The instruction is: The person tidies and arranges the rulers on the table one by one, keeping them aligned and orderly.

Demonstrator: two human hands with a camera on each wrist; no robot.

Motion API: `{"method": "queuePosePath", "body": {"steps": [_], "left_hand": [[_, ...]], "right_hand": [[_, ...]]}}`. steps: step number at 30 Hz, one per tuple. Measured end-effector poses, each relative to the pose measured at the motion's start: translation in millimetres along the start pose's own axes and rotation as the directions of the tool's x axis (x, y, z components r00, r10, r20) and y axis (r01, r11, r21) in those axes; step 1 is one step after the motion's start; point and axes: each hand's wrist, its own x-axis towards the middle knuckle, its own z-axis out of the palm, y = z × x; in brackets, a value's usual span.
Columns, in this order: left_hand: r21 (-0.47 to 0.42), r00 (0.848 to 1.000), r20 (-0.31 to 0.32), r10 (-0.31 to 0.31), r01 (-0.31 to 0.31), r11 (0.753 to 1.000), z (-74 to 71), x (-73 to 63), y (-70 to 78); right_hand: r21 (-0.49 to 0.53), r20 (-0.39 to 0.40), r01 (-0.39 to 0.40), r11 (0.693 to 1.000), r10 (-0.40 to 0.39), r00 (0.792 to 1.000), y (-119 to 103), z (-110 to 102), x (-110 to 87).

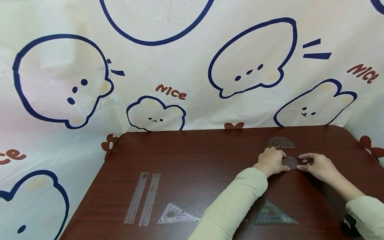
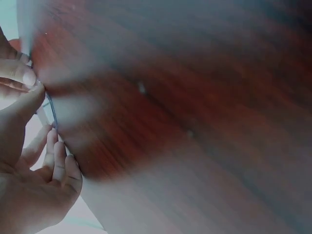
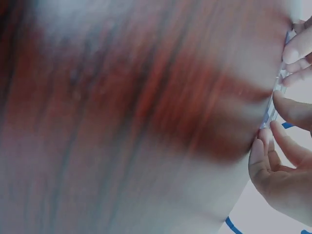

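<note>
A clear protractor (image 1: 290,162) is held between both hands at the right side of the table, at or just above its surface. My left hand (image 1: 271,161) grips its left end, thumb at the near edge and fingers at the far side. On its right end my right hand (image 1: 321,167) pinches with thumb and fingers. From the side, the right wrist view shows the thin clear edge of the protractor (image 3: 271,111) between the fingertips. Just behind the hands lies a second clear protractor (image 1: 281,142).
Two clear straight rulers (image 1: 136,198) lie side by side on the left of the brown table (image 1: 192,153). A clear set square (image 1: 177,214) lies near the left forearm, and another set square (image 1: 274,215) between the forearms. A patterned cloth (image 1: 192,66) hangs behind.
</note>
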Motion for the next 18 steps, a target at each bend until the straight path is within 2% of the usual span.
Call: {"method": "queuePosePath", "body": {"steps": [7, 11, 18], "left_hand": [[0.017, 0.999, -0.032, 0.014, -0.013, 1.000, 1.5, 1.3, 0.9], [0.039, 0.999, -0.024, 0.027, -0.026, 0.999, 1.2, 0.0, 1.1], [0.032, 1.000, -0.021, 0.021, -0.021, 0.999, 1.3, -1.5, 3.7]], "right_hand": [[0.059, 0.014, -0.058, 0.997, 0.058, 0.998, 0.4, -9.6, -8.0], [0.067, 0.033, -0.076, 0.995, 0.074, 0.997, 3.3, -11.7, -13.2], [-0.006, 0.072, -0.009, 1.000, 0.010, 0.997, 3.7, -4.7, -11.8]]}}
